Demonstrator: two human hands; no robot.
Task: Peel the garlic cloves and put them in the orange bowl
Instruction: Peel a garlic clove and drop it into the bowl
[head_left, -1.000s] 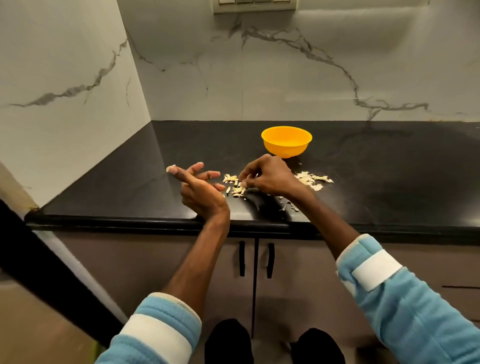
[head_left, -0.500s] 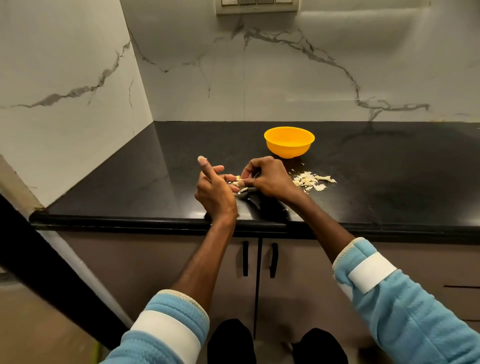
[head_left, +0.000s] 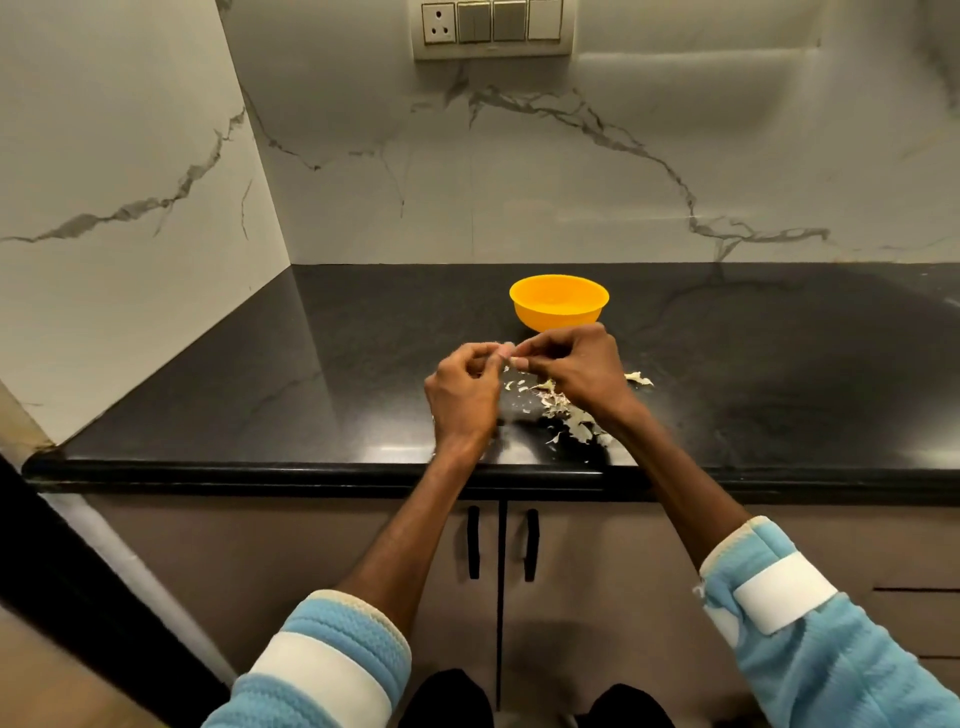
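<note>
A garlic clove (head_left: 514, 364), a small pale piece mostly hidden by my fingertips, is pinched between both my hands above the black countertop (head_left: 311, 389), just in front of the orange bowl (head_left: 558, 316). My left hand (head_left: 465, 395) has its fingers curled inward, thumb and forefinger closed on the clove's left end. My right hand (head_left: 576, 369) meets it from the other side, fingers bent tight and their tips nipping the same piece. The hands touch at the fingertips. How much skin the clove carries I cannot tell.

The orange bowl stands upright just behind my right hand, toward the back wall. Loose garlic peels (head_left: 563, 410) lie scattered on the countertop under and beside my right wrist, with a single scrap (head_left: 639, 378) just to the right of that hand.

Both forearms are bare to the pushed-up cuffs, a light-blue left sleeve (head_left: 332, 660) and right sleeve (head_left: 784, 592), each with a white band. Below the counter's edge, two cabinet doors carry dark upright handles (head_left: 472, 543) side by side. Veined marble wall (head_left: 519, 182) rises behind the counter, and a switch panel (head_left: 491, 26) is mounted at the top.
</note>
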